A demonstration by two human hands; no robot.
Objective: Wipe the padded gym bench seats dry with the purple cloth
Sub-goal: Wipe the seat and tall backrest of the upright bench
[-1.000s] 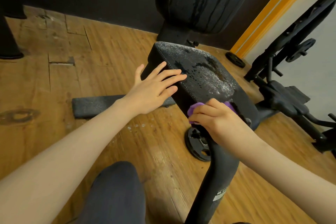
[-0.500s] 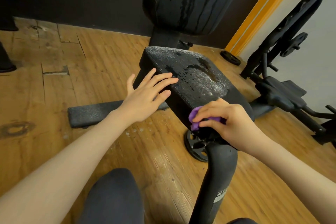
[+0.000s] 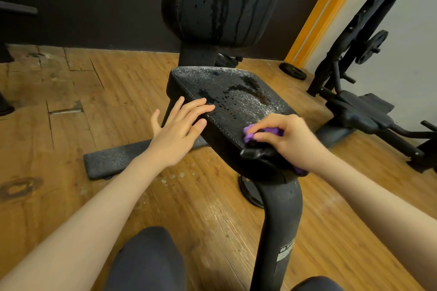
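The black padded seat (image 3: 227, 97) of the gym bench is beaded with water drops and small puddles. Behind it stands the upright back pad (image 3: 222, 0), streaked with wet runs. My left hand (image 3: 177, 130) lies flat with straight fingers on the seat's near left edge. My right hand (image 3: 286, 137) grips the bunched purple cloth (image 3: 254, 133) at the seat's near right corner; most of the cloth is hidden under the fingers, and a bit shows below the wrist.
The bench's black frame post (image 3: 276, 224) rises between my knees. A black foot bar (image 3: 123, 160) lies on the wooden floor at left. Another black machine (image 3: 364, 111) with weight plates stands at right, by the orange wall strip (image 3: 324, 9).
My right hand with the cloth has slid from the seat's near edge slightly up onto the near right corner. The view has tilted so the back pad shows more. My left hand stays on the seat.
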